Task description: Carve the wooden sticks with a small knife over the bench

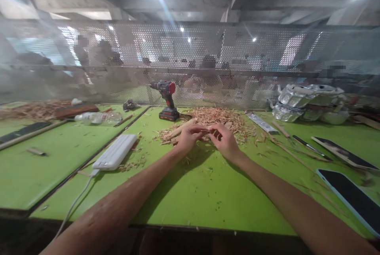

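My left hand [191, 138] and my right hand [224, 140] meet over the middle of the green table [208, 199]. The fingers of both are pinched around a thin, pale sliver [204, 131] that stretches between them; its exact shape is too small to tell. Just behind the hands lies a heap of wood shavings [219, 116]. A wooden piece [182, 127] rests at the heap's left side, close to my left hand.
A cordless drill [168, 101] stands behind the left hand. Further left are a white power bank [115, 152] with a cable and a plastic bottle [99, 118]. Rightward lie a phone [350, 195], a dark pen-like tool [311, 147] and foil-wrapped things [308, 102]. Perforated metal panels [190, 45] close off the back.
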Demonstrator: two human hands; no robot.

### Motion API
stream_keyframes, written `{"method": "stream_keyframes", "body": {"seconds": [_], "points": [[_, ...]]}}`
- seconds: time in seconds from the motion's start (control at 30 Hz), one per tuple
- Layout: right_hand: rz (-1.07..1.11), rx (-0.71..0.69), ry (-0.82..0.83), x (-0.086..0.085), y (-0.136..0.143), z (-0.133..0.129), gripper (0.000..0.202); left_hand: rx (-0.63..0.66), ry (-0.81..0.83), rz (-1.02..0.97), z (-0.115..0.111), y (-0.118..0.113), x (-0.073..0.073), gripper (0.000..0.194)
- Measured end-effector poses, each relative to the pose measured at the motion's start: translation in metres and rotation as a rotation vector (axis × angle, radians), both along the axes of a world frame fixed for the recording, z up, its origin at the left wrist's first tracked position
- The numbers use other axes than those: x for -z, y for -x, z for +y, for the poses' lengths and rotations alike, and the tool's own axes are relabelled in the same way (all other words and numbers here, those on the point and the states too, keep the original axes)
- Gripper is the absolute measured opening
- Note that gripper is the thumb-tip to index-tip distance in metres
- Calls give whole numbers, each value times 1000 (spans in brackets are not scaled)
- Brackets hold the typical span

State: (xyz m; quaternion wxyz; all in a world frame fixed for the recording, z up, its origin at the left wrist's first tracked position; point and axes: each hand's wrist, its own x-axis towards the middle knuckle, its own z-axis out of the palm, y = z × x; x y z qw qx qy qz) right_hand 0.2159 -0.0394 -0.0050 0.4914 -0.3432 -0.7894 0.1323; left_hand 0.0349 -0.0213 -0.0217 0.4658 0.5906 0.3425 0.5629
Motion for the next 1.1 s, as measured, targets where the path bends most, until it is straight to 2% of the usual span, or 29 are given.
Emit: {"method": "stream_keyframes", "body": {"seconds": [0.2,0.43,0.6,0.7,0.9,1.1], "points": [[-89,91,-12,2,-4,5,17,-5,-46,161,-6,-5,1,17],[-193,158,-4,4,-8,6,18,-217,-334,537,-12,-3,-5,13],[-201,150,126,8,-8,9,25,-217,-371,600,-15,-5,-4,18],[-207,162,83,9,-8,9,32,-236,-368,606,-15,-5,-3,20],[-272,199,13,8,-6,7,29,-285,-433,729,-18,-5,-6,15],[-238,248,41,14,-3,10,30,-301,-458,737,-20,-9,-4,24]]}}
